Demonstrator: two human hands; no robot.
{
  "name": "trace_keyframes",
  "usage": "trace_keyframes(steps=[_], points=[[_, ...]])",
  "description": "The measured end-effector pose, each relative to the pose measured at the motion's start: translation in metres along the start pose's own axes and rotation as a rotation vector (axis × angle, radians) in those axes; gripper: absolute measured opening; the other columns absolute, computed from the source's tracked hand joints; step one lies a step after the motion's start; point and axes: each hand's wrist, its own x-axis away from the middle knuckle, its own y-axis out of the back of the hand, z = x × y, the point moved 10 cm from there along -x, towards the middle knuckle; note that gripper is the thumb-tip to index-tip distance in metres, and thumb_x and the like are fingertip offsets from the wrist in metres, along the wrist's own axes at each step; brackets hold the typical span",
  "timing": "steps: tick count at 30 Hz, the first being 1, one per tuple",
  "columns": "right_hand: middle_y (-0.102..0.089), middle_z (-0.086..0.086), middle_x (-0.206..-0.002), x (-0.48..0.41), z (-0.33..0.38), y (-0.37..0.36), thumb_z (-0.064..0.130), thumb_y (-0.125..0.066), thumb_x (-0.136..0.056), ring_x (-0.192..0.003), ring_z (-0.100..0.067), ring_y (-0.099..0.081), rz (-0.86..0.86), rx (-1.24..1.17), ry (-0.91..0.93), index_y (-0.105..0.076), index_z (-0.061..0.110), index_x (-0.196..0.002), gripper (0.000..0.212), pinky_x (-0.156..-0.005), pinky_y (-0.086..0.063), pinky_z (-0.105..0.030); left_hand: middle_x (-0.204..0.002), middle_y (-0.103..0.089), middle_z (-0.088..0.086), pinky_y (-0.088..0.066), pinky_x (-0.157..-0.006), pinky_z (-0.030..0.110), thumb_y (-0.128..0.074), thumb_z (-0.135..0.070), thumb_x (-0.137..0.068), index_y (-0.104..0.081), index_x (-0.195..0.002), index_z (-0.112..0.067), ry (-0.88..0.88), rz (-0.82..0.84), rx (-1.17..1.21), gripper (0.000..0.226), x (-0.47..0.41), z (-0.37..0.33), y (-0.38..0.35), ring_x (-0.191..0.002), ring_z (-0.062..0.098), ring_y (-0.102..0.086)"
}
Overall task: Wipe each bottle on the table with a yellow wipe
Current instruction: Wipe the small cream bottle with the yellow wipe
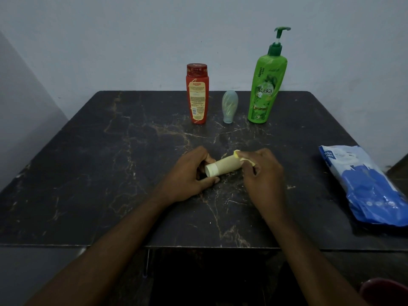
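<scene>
A small cream bottle [223,166] with a white cap lies sideways just above the dark marble table [110,173], near its middle. My left hand [189,173] grips its capped end. My right hand [262,171] pinches a folded yellow wipe [241,156] against the bottle's far end. At the back stand a red bottle [197,93], a small pale blue-green bottle [229,106] resting on its cap, and a tall green pump bottle [266,85].
A blue and white wipes packet [362,186] lies at the table's right edge. The wall runs close behind the bottles. A red rounded object [384,291] shows at the bottom right, below the table.
</scene>
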Motion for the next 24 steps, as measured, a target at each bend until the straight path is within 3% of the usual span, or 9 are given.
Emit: trace_keyframes(steps=[4,6,11,14,19,24], points=[[-0.06,0.005,-0.098,-0.001,-0.019,0.003,0.005,-0.064,-0.09,-0.084,-0.013,-0.067,-0.022,-0.083,-0.104,-0.074,0.026,-0.11,0.031,-0.076,-0.057,-0.033,-0.103,-0.062,-0.008,-0.047,-0.073,0.026,-0.085,-0.03,-0.08,-0.058,-0.1,-0.022,-0.015,-0.007,-0.017,0.035,-0.001,-0.001,0.001,-0.089,0.007,-0.058],[-0.059,0.007,-0.1,0.0,-0.013,0.003,0.007,-0.065,-0.089,-0.087,-0.01,-0.065,-0.004,-0.087,-0.072,-0.074,0.024,-0.11,0.029,-0.076,-0.058,-0.036,-0.103,-0.062,-0.007,-0.048,-0.074,0.029,-0.085,-0.03,-0.079,-0.059,-0.101,-0.02,-0.022,-0.012,-0.032,0.035,-0.001,-0.001,0.001,-0.089,0.008,-0.057],[-0.057,0.003,-0.099,0.004,0.016,0.001,0.019,-0.076,-0.087,-0.084,-0.007,-0.06,0.005,-0.059,0.09,-0.076,0.013,-0.098,0.012,-0.069,-0.051,-0.016,-0.1,-0.06,-0.007,-0.048,-0.073,0.028,-0.085,-0.031,-0.08,-0.058,-0.099,-0.019,-0.027,-0.005,-0.048,0.035,-0.001,-0.004,0.001,-0.088,0.007,-0.056],[-0.057,0.003,-0.103,0.006,0.026,-0.008,0.014,-0.075,-0.088,-0.089,-0.008,-0.058,0.05,0.006,0.155,-0.072,0.011,-0.1,0.013,-0.075,-0.051,-0.02,-0.097,-0.057,-0.007,-0.042,-0.07,0.018,-0.084,-0.033,-0.08,-0.057,-0.097,-0.018,-0.041,0.001,-0.063,0.035,-0.002,-0.006,0.0,-0.086,0.006,-0.053],[-0.061,0.004,-0.11,0.003,0.005,0.006,0.014,-0.075,-0.087,-0.098,-0.006,-0.061,-0.034,-0.039,0.003,-0.068,0.016,-0.113,0.027,-0.079,-0.053,-0.02,-0.099,-0.056,-0.007,-0.043,-0.071,0.018,-0.084,-0.034,-0.08,-0.058,-0.098,-0.017,-0.052,0.003,-0.07,0.035,-0.002,-0.006,-0.001,-0.087,0.005,-0.053],[-0.061,0.005,-0.101,0.005,-0.008,0.009,0.014,-0.071,-0.09,-0.087,-0.003,-0.061,-0.05,-0.023,-0.065,-0.074,0.014,-0.11,0.021,-0.073,-0.044,-0.004,-0.099,-0.057,-0.006,-0.046,-0.071,0.026,-0.084,-0.03,-0.08,-0.057,-0.097,-0.017,-0.062,-0.001,-0.063,0.034,0.0,-0.009,-0.001,-0.085,0.008,-0.054]])
